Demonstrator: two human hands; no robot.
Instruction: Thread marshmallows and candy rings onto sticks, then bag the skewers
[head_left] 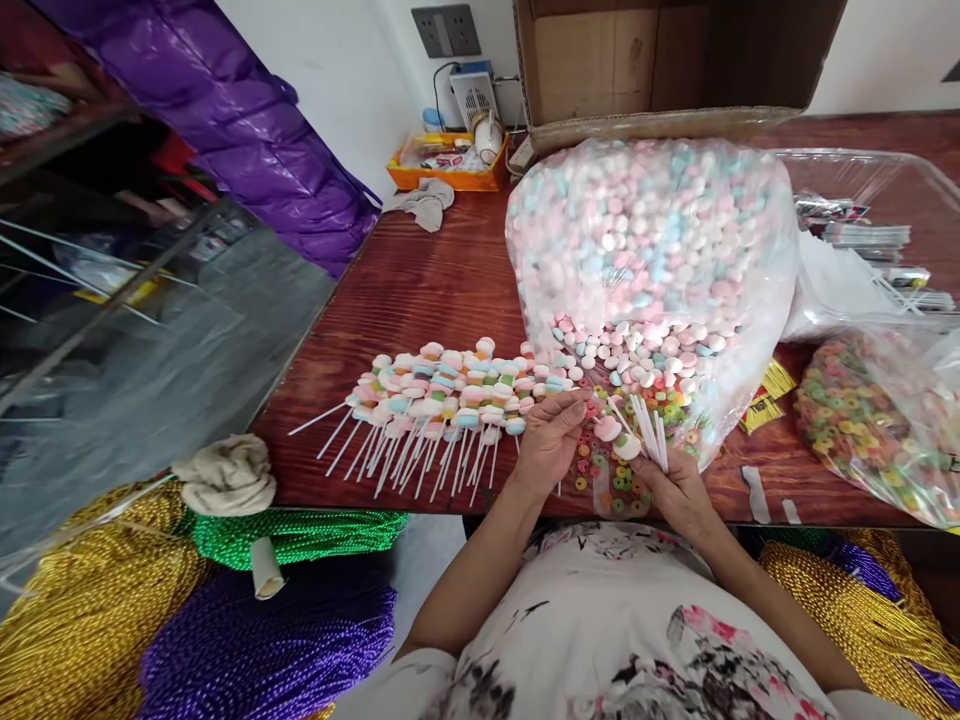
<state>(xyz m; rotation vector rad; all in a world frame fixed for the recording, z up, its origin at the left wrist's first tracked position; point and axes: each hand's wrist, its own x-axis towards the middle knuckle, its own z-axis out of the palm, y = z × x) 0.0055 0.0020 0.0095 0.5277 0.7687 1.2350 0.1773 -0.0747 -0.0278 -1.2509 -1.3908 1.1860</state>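
Note:
My left hand (553, 435) is closed in a pinch at the tip of a candy skewer (609, 430), beside a small reddish candy piece mostly hidden by the fingers. Pink and white marshmallows with a green piece between them are threaded on that skewer. Its lower end is at my right hand (679, 490), which is closed around a fanned bundle of white sticks (651, 435). Left of my hands lies a pile of finished-looking candy skewers (450, 390), sticks pointing toward me. Loose gummy rings (622, 485) are spread below and between my hands.
Behind my hands, a large clear bag of pastel marshmallows (652, 230) lies open toward me. To the right are a bag of gummy rings (862, 410) and a clear plastic tray (862, 160). A cardboard box (675, 60) and an orange bin (450, 178) stand behind.

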